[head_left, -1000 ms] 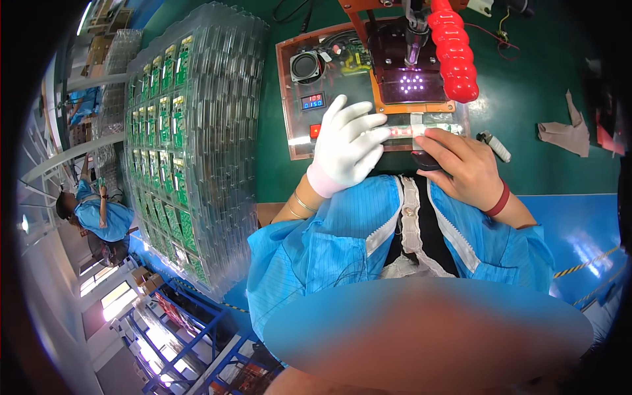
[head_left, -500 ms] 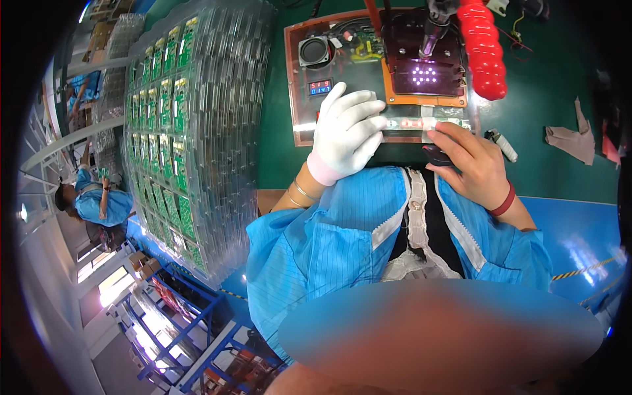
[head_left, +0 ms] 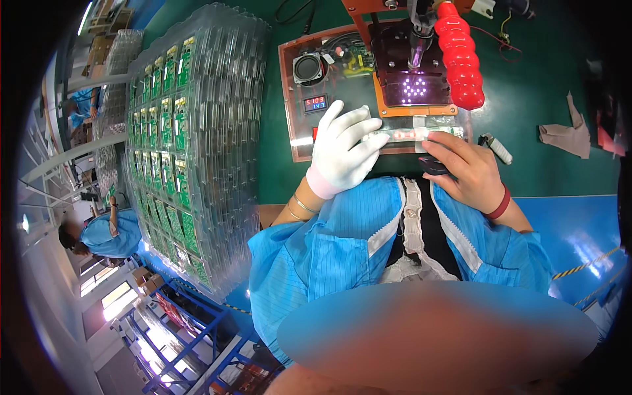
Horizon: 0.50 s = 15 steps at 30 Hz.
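Note:
In a white glove, my left hand [head_left: 345, 148] rests with its fingers spread at the left end of a clear strip [head_left: 405, 135] lit red inside. My bare right hand [head_left: 471, 168] is curled at the strip's right end, its fingertips on or close to it. Under those fingers sits a small dark rounded object [head_left: 433, 166], partly hidden in the palm; its kind does not show. The strip lies along the near edge of a clear-topped test fixture [head_left: 359, 105] with a round speaker [head_left: 308, 68] and a lit digital display [head_left: 316, 103].
A red ribbed handle [head_left: 459, 56] hangs over a dark plate with glowing purple-white lights [head_left: 415, 87]. Stacked clear trays of green circuit boards [head_left: 174, 125] stand at the left. To the right lie a white cylindrical piece [head_left: 497, 149] and a beige cloth [head_left: 567, 131]. Another person [head_left: 108, 230] works farther left.
The view has shifted slightly, so the fixture sits lower in the picture. Both hands keep nearly the same pose at the strip. The display reading differs, and the person at the far left has moved.

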Tool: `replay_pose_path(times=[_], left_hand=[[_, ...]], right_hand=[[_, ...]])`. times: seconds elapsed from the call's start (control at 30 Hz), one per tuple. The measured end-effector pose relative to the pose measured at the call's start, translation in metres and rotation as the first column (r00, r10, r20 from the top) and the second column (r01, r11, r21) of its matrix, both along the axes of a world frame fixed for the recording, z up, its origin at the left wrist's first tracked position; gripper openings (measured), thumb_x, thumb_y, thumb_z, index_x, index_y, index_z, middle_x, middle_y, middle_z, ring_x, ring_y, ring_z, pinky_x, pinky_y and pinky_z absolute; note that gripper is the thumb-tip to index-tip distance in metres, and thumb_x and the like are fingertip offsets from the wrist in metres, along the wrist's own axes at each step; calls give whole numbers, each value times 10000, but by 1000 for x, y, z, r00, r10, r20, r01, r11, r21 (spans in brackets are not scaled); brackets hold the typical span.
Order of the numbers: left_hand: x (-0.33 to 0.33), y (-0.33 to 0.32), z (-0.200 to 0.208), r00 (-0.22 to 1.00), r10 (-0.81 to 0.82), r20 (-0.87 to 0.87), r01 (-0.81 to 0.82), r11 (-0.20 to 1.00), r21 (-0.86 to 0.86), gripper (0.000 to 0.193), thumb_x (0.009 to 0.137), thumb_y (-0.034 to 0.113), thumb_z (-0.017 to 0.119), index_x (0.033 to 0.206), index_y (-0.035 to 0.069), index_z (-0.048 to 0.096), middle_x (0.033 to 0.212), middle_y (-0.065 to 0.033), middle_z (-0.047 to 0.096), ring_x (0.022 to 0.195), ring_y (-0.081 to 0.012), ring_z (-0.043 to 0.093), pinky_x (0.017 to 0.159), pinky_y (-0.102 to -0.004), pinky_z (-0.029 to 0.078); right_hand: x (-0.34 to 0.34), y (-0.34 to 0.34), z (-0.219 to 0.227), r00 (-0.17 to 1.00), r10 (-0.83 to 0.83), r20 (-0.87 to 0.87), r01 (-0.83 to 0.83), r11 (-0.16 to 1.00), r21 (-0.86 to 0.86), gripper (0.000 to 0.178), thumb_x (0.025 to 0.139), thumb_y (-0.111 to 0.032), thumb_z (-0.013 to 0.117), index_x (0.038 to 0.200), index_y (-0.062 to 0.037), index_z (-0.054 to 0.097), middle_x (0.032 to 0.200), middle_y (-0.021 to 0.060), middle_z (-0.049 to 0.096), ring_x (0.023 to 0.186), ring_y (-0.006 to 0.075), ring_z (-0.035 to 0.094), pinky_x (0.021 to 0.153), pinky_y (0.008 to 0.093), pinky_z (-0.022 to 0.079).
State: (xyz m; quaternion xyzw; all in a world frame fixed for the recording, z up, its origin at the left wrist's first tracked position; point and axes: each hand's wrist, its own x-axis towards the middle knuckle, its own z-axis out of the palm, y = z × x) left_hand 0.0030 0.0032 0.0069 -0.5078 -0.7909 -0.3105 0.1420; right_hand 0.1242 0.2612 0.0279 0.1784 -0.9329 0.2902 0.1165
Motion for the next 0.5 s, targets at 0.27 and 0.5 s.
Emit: replay_pose_path(times=[0.27, 0.5], left_hand=[[-2, 3, 0, 1000, 15, -11, -15, 1000, -1, 309, 763, 107, 744, 1067, 144, 705, 1170, -48, 697, 1135, -279, 641, 1158, -525, 351], [-6, -3, -5, 1000, -18, 15, 17, 998, 59, 268, 800, 116, 715, 1068, 105, 714, 1165, -80, 701, 1098, -293, 645, 1134, -522, 369]], right_hand=[[4, 3, -2, 1000, 5, -15, -6, 997, -76, 518, 755, -153, 831, 1243, -49, 690, 1311, 119, 682, 981, 255, 709, 795, 310, 561], [6, 10, 0, 996, -81, -36, 76, 989, -126, 514, 737, -102, 830, 1224, -21, 689, 1273, 141, 698, 996, 285, 711, 824, 333, 567]])
